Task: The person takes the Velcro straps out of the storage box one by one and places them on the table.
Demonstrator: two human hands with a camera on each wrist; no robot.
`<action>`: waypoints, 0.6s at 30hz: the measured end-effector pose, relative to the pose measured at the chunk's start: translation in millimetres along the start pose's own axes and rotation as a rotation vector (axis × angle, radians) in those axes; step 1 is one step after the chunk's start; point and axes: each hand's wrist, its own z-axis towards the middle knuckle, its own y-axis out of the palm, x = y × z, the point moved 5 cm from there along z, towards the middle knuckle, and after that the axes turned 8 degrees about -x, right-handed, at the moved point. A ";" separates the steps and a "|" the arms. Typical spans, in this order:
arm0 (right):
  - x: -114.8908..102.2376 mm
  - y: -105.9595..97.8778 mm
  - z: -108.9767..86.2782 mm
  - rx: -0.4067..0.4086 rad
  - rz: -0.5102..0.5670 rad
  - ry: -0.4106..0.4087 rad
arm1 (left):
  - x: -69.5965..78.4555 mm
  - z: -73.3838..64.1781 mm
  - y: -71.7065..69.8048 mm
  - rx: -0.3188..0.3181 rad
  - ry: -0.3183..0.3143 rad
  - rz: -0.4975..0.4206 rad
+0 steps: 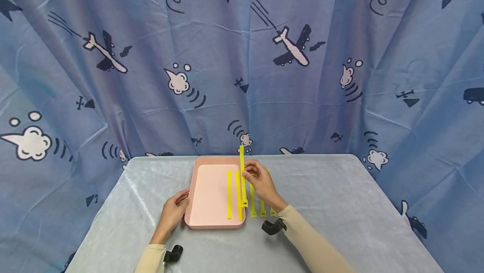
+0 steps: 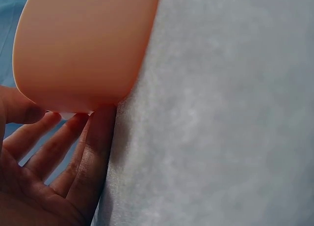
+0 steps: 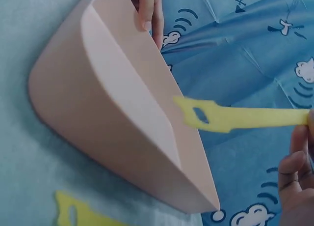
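Note:
A pink rectangular tray (image 1: pixel 207 197) lies on the table, and my left hand (image 1: pixel 172 212) grips its left edge. In the right wrist view the left thumb (image 3: pixel 145 14) hooks over the tray's rim, while the left wrist view has its fingers against the outer wall. Over the tray's right side, my right hand (image 1: pixel 263 185) pinches a yellow cable tie (image 3: pixel 260 117) with a slotted head that points toward me. Two more yellow ties (image 1: pixel 229 195) lie lengthwise inside the tray. Right of it, three ties (image 1: pixel 262 209) lie on the table, partly hidden by the right hand.
The table (image 1: pixel 332 206) has a light grey plush cover. A blue patterned curtain (image 1: pixel 211 96) hangs right behind its far edge. Black cameras (image 1: pixel 274 227) are strapped to both wrists.

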 end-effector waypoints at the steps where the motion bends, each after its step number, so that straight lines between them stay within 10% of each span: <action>1: 2.1 -3.1 -1.6 0.014 0.011 0.019 | -0.1 -0.1 0.1 -0.001 0.000 0.001; 18: 28.2 -42.5 -23.4 0.125 0.066 0.219 | 2.1 -1.6 0.7 -0.001 -0.012 0.000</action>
